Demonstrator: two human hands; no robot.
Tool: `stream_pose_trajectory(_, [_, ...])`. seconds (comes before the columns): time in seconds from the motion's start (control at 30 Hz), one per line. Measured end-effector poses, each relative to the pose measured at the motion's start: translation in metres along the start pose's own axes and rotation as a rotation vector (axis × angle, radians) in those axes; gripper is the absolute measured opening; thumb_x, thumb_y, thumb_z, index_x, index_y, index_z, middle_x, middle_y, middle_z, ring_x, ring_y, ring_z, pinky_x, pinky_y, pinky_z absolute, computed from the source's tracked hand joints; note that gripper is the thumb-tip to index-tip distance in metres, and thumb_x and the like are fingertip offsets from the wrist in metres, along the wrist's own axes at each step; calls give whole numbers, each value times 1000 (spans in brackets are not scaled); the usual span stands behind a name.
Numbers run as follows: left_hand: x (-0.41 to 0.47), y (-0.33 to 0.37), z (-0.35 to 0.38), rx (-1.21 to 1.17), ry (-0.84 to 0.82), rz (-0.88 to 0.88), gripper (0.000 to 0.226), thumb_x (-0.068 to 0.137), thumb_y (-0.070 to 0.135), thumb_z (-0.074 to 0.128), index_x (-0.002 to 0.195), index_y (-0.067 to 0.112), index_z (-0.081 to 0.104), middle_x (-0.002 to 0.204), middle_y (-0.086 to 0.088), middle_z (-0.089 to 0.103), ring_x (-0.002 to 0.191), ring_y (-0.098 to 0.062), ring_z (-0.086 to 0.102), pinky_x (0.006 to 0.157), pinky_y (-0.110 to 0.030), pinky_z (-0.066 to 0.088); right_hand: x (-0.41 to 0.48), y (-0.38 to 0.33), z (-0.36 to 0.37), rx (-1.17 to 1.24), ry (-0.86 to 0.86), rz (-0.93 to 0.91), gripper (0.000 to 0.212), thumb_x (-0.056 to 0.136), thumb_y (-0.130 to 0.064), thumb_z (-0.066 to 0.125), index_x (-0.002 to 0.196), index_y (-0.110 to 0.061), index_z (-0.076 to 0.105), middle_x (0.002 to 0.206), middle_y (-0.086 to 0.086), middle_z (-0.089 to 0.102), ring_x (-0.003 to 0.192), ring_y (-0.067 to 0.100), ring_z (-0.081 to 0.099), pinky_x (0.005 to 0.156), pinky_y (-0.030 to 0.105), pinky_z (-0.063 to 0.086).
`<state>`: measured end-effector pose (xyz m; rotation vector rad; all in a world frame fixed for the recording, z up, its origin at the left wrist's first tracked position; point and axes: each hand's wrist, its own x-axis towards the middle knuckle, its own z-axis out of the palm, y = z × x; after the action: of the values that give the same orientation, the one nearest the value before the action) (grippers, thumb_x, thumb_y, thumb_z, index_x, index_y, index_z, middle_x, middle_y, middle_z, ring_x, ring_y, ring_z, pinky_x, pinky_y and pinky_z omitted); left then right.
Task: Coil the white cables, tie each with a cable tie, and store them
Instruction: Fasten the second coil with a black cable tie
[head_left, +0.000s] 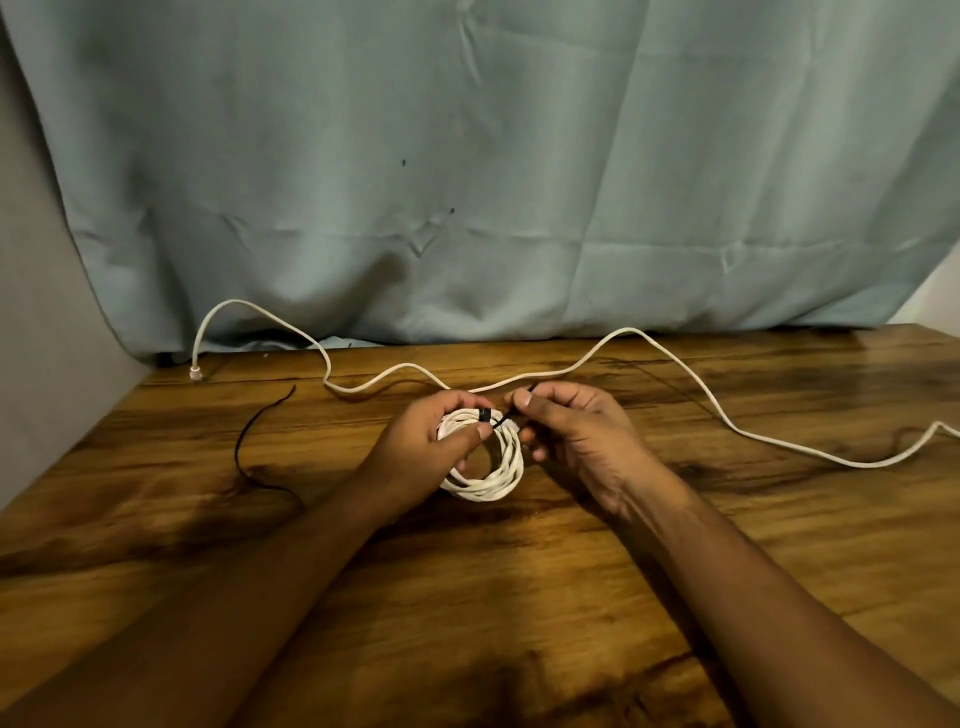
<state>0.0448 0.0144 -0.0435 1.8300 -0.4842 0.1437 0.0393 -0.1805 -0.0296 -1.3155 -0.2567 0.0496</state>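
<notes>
white coil (485, 489) with black tie (484, 414)

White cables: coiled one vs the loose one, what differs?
The coiled cable is wound into a ring; the loose cable snakes across the table. The left hand grips the coiled cable; neither hand holds the loose cable. The coiled cable wears a black cable tie, its tail pinched by the right hand; the loose cable has none. Both are white.

White cable (628, 329) snakes across table (519, 597) rear; black tie (237, 452) left; front open.
</notes>
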Motion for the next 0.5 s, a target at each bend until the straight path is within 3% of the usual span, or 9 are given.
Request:
stream_pose_trajectory(0.13, [0,-3,0,30,46,28,18,97,13,67,113,20,72,93,-6,75,60,-14,59,54,-26,51,-3,-4,4,-23,-13,1,9,96,-8,66,98,-4,73,90,10,75,52,9,63,38,18,43])
stream_pose_trajectory(0.27, [1,-6,3,75,100,30,15,97,15,67,109,22,71,87,-6,75,57,-8,59,54,-26,50,-3,-6,4,54,-41,49,23,97,-1,61,119,2,70,101,16,76,68,15,72,53,24,60])
stream_pose_trajectory(0.37, [1,-6,4,82,129,23,13,97,14,67,108,20,70,84,-5,74,53,-4,57,53,-24,49,-3,-5,5,80,-25,64,24,96,1,62,119,2,71,98,15,76,72,16,73,59,26,62])
stream_pose_trajectory(0.5, [0,-5,6,96,147,34,13,96,14,68,107,21,71,83,0,73,54,-3,58,53,-24,50,-3,-3,12,107,76,45,27,91,4,68,118,2,66,88,16,75,65,16,72,53,25,61])
